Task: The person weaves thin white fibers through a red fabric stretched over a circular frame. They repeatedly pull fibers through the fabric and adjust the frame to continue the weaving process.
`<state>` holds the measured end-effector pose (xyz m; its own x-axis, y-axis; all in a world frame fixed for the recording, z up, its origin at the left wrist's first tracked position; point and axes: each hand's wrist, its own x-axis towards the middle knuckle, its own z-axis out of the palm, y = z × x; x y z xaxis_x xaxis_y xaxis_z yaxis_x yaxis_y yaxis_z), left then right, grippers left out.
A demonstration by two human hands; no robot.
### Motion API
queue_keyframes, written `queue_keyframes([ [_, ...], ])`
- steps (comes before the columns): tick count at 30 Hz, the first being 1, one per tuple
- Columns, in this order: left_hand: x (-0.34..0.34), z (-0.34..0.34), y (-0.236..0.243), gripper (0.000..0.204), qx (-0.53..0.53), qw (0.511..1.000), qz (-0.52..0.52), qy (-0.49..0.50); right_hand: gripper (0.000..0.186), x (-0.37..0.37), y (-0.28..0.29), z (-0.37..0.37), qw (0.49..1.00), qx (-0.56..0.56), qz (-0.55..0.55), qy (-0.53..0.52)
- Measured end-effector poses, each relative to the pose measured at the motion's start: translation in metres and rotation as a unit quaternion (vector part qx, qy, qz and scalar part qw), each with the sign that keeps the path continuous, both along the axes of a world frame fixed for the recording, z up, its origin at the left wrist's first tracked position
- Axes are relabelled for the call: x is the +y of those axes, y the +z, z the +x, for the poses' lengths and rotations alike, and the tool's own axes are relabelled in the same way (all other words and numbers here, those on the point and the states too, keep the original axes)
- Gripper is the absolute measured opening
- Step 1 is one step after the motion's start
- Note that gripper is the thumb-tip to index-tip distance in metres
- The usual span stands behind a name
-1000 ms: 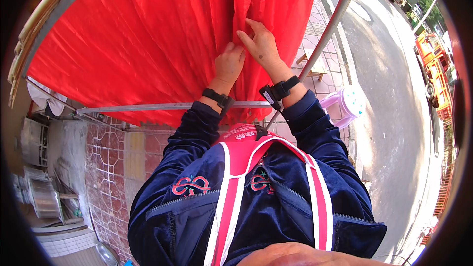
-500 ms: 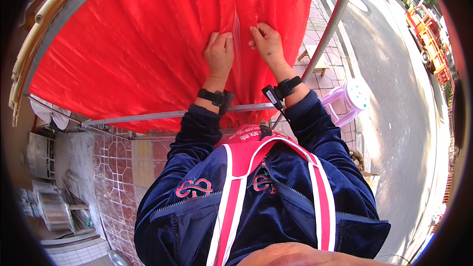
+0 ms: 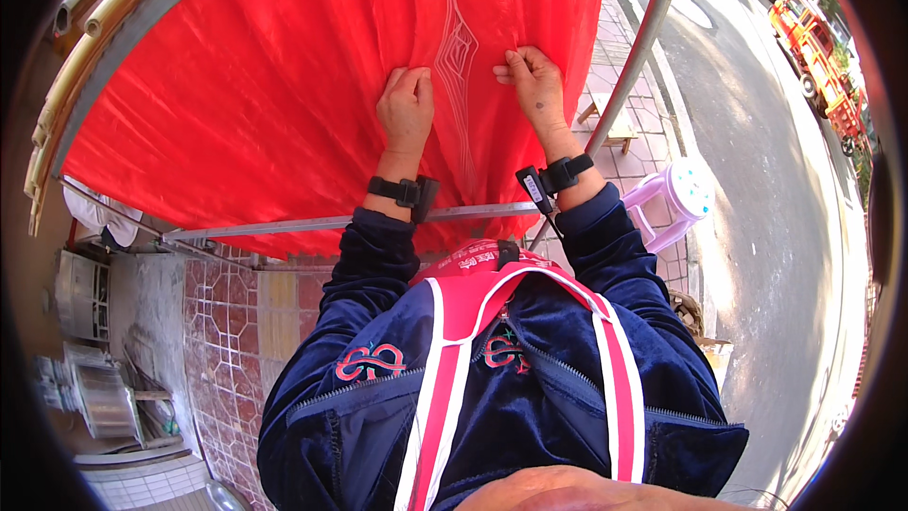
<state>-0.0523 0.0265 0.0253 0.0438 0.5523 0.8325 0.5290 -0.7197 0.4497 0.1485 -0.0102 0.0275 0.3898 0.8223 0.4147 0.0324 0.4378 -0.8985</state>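
Cloth: red fabric (image 3: 284, 85) (white stitched seam lines at centre) hangs far, above the metal rail (image 3: 312, 223).
Left hand (image 3: 405, 114): fingers curled, gripping the fabric left of the seam.
Right hand (image 3: 534, 85): pinching it right of the seam.

We're outdoors at a street-side stall front, under open daylight: on the right an asphalt road (image 3: 757, 180) runs into the distance with an orange truck (image 3: 821, 47) parked at its far edge. A tiled pavement (image 3: 632, 85) lies beside it, with a small pink plastic stool (image 3: 673, 201) and a low wooden stool (image 3: 613, 128), and a big red awning cloth (image 3: 265, 85) hangs on a metal pole frame (image 3: 636, 47). On the near left, patterned paving tiles (image 3: 236, 322) and steel pots (image 3: 99, 397) stand by a wall.
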Motion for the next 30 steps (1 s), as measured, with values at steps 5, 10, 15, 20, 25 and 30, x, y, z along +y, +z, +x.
queue_keyframes([
  [5, -0.001, -0.008, -0.001, 0.015, 0.009, 1.000, 0.003, 0.020, 0.014, 0.001, 0.000, 0.006, 1.000, 0.021, 0.011, -0.008],
  [10, -0.002, -0.016, 0.001, 0.015, 0.009, 0.999, 0.008, 0.043, 0.014, 0.003, -0.001, 0.013, 0.998, 0.049, 0.013, -0.033],
  [15, -0.007, -0.011, 0.001, 0.015, 0.017, 0.999, 0.006, 0.031, 0.013, 0.011, -0.005, 0.011, 1.000, 0.010, 0.018, -0.022],
  [20, -0.005, 0.002, 0.015, 0.013, 0.032, 0.999, -0.006, -0.031, 0.035, 0.006, 0.023, -0.001, 0.957, -0.258, -0.023, -0.127],
  [25, 0.004, 0.010, 0.048, 0.026, -0.010, 0.998, -0.008, -0.058, 0.048, 0.000, 0.073, -0.034, 0.914, -0.360, -0.012, -0.188],
  [30, 0.020, 0.016, 0.096, 0.027, -0.069, 0.994, 0.007, -0.080, 0.040, 0.013, 0.115, -0.051, 0.905, -0.365, 0.016, -0.219],
])
